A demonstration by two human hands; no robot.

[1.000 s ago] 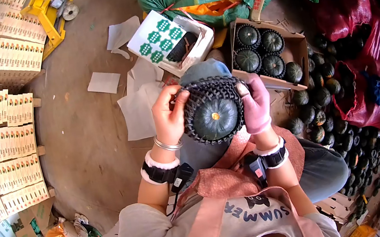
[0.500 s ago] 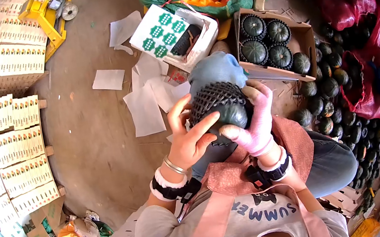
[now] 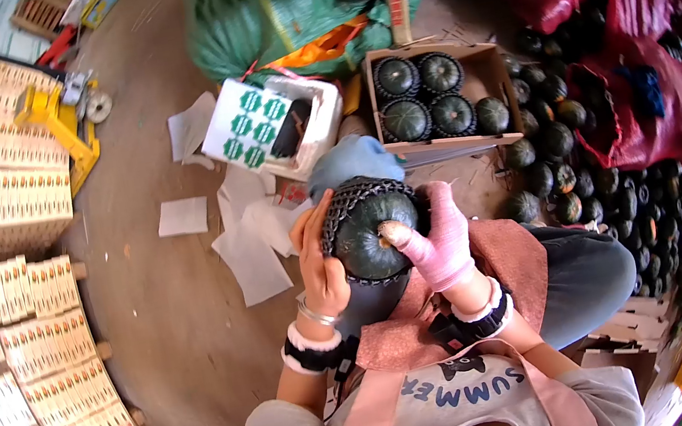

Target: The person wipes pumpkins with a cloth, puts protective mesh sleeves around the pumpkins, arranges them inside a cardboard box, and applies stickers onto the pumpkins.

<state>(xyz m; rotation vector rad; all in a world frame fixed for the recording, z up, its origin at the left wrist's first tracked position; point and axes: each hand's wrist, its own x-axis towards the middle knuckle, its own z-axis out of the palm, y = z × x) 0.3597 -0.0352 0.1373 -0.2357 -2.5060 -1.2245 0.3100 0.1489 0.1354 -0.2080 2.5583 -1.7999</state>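
A dark green pumpkin (image 3: 372, 235) sits between my hands above my lap, its stem end facing up toward me. A black foam net (image 3: 353, 195) wraps its far side and lower edge. My left hand (image 3: 320, 266), bare with a bracelet at the wrist, is curled against the pumpkin's left side. My right hand (image 3: 440, 241), in a pink fingerless glove, grips the right side with its thumb beside the stem. Some of its fingers are hidden behind the pumpkin.
Ahead right, a cardboard box (image 3: 502, 139) holds several pumpkins, most in black nets. A white foam box (image 3: 320, 140) stands left of it. Loose pumpkins (image 3: 557, 141) and red mesh sacks (image 3: 660, 123) lie right. Stacked cartons (image 3: 44, 326) and a yellow pallet jack (image 3: 64, 124) are left.
The net has been drawn back over the pumpkin, so more of its top shows. My left fingers have moved from the top to the side. The view has shifted to the right.
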